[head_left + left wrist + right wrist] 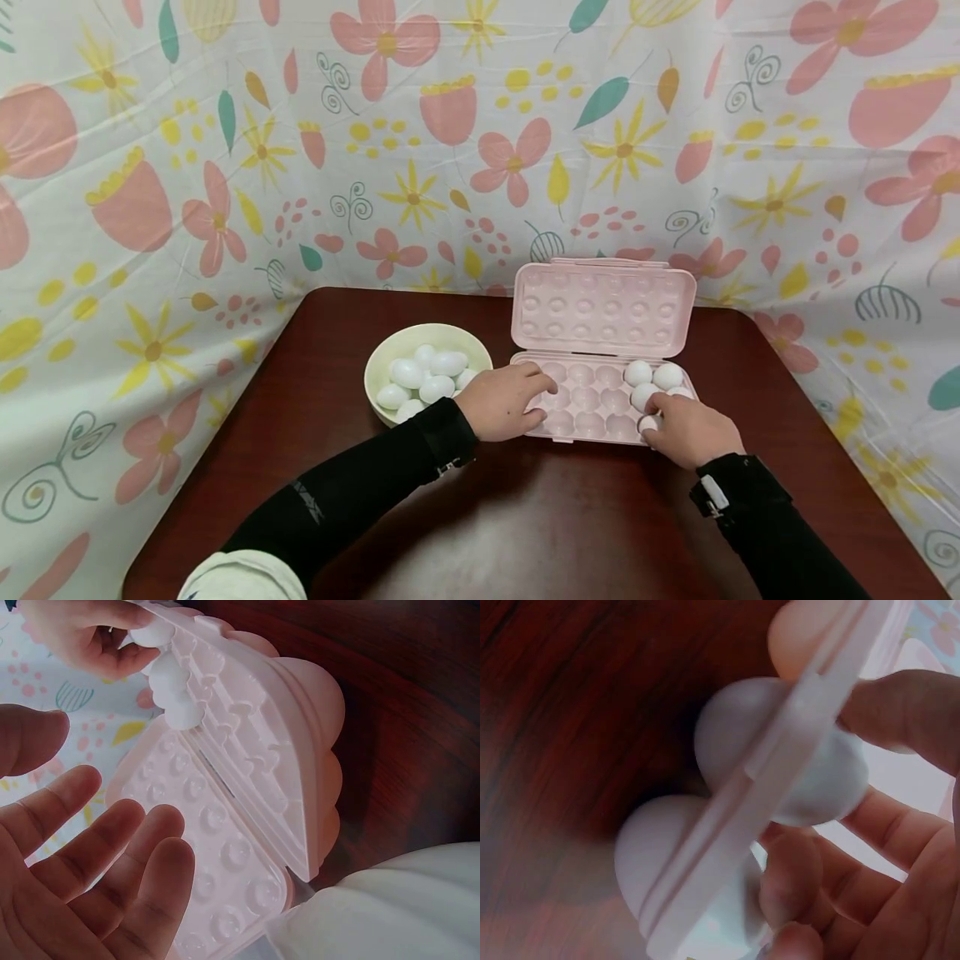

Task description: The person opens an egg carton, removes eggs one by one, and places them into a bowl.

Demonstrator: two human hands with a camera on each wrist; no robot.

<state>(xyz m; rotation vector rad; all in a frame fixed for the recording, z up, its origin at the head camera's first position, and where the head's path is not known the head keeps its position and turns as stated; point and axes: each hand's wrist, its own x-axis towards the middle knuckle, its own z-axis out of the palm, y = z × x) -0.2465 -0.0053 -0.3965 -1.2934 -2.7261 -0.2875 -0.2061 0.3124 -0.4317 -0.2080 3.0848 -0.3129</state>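
Observation:
A pink egg carton point(582, 398) lies with its lid point(600, 310) raised. White eggs point(666, 376) fill cups at its right end, while the cups at the left and middle hold none. At the front edge, my right hand point(693, 429) pinches a white egg point(829, 784) between thumb and fingers, down in its cup. Over the carton's left end hovers my left hand point(501, 402), its fingers spread and relaxed with nothing in them. The left wrist view shows its loosely bent fingers point(161, 892) in front of the lid.
Left of the carton stands a pale cream bowl point(372, 385) with several white eggs point(406, 373) inside, partly behind my left wrist. Both rest on a dark red-brown table point(465, 517). A floral curtain point(420, 175) hangs behind and along the sides.

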